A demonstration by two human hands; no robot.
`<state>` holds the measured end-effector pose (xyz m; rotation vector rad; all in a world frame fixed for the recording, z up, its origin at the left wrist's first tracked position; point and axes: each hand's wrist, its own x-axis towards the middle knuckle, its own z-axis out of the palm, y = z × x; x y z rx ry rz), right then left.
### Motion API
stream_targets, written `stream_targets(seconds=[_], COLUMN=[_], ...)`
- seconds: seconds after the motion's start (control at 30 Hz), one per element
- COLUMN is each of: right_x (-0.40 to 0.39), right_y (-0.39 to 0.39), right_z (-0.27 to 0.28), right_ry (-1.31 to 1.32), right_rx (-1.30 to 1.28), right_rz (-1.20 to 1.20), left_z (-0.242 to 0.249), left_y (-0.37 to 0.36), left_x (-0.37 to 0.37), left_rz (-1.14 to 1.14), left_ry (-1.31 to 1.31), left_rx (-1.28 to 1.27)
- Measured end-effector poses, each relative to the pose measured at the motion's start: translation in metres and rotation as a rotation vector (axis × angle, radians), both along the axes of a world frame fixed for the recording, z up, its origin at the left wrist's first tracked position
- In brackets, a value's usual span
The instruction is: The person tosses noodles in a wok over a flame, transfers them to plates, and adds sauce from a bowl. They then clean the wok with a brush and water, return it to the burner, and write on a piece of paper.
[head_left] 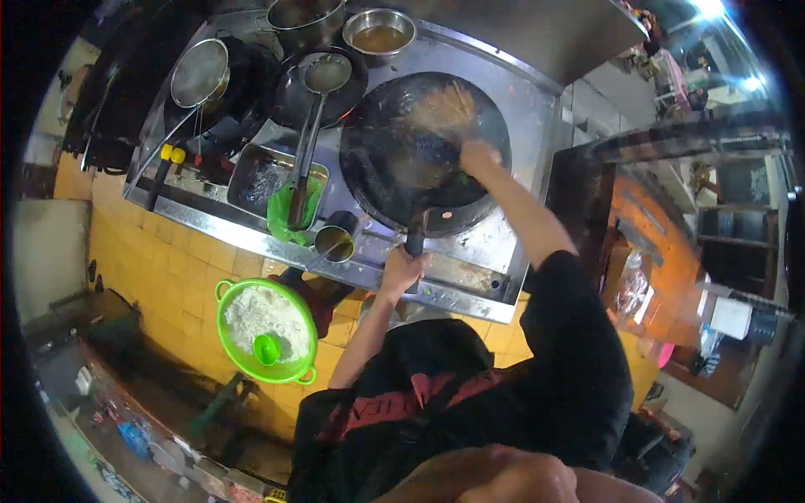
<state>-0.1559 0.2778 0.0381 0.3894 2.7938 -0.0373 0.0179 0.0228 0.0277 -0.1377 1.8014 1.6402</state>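
My left hand (403,269) is closed round the dark handle of a large black wok (381,159) on the steel stove. Over the wok's right side, my right hand (480,157) grips a bamboo brush (443,109), whose bristles are blurred against the wok's upper inner wall. The wok's inside looks dark and wet. Left of my left hand, a metal cup (337,241) of yellowish liquid stands at the stove's front edge.
A smaller pan with a ladle (327,74), a strainer (199,73), a steel bowl of brown liquid (379,33) and a metal tray (251,180) with a green cloth stand left and behind. A green basket of rice (292,369) is at lower left.
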Motion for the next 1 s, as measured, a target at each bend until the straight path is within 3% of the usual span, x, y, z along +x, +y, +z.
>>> stream_targets(seconds=[0.07,0.13,0.2,0.27,0.3,0.37,0.4,0.43,0.47,0.5,0.53,0.57,0.67,0.73,0.8,0.9,1.0], right_x=[0.025,0.06,0.084,0.055,0.035,0.005,-0.007,-0.012,-0.004,0.008,0.018,0.031,0.063,0.058,0.016,-0.031,-0.013], right_y=[0.038,0.007,-0.033,-0.064,-0.076,-0.067,-0.053,-0.042,-0.021,0.003,0.008,0.011,-0.039,-0.08,-0.089,-0.074,-0.011], right_z=[0.001,0.059,0.082,0.051,0.036,0.018,0.011,0.004,0.0,0.003,0.03,0.034,0.072,0.087,0.025,0.019,0.03], right_ry=[-0.122,-0.395,-0.347,-0.481,-0.428,-0.378,-0.263,-0.148,-0.021,-0.016,-0.167,-0.255,-0.538,-0.487,-0.226,-0.114,-0.065], right_rx=[0.109,0.132,0.042,-0.094,-0.17,-0.233,-0.155,-0.088,0.012,0.094,0.015,0.07,0.068,-0.087,-0.27,-0.197,-0.068], right_rz=[0.12,0.226,0.391,0.573,0.518,0.475,0.291,0.104,0.033,0.258,0.106,0.152,0.295,0.456,0.613,0.327,-0.021], left_z=[0.003,0.012,0.02,0.012,-0.007,0.005,0.01,-0.022,-0.02,-0.013,-0.009,-0.007,0.007,0.018,0.027,0.027,0.0], left_y=[-0.001,0.0,-0.002,-0.003,-0.005,-0.006,-0.007,-0.007,-0.009,-0.006,-0.003,-0.004,-0.007,-0.01,-0.01,-0.009,-0.009], left_x=[0.001,-0.005,-0.01,-0.01,-0.007,-0.013,-0.012,-0.004,-0.002,-0.003,-0.004,-0.005,-0.008,-0.014,-0.015,-0.013,-0.007], left_rz=[-0.013,-0.042,-0.052,-0.049,-0.053,-0.064,-0.085,-0.067,-0.06,-0.033,0.001,-0.038,-0.044,-0.055,-0.072,-0.138,-0.129], left_ry=[0.012,0.0,-0.032,-0.055,-0.046,-0.039,-0.044,-0.02,-0.025,-0.07,-0.109,-0.081,-0.07,-0.032,-0.005,0.046,0.016], left_rx=[0.004,-0.065,-0.057,0.017,0.054,0.095,0.121,0.117,0.103,0.088,0.077,-0.036,0.015,0.0,-0.012,-0.055,-0.04])
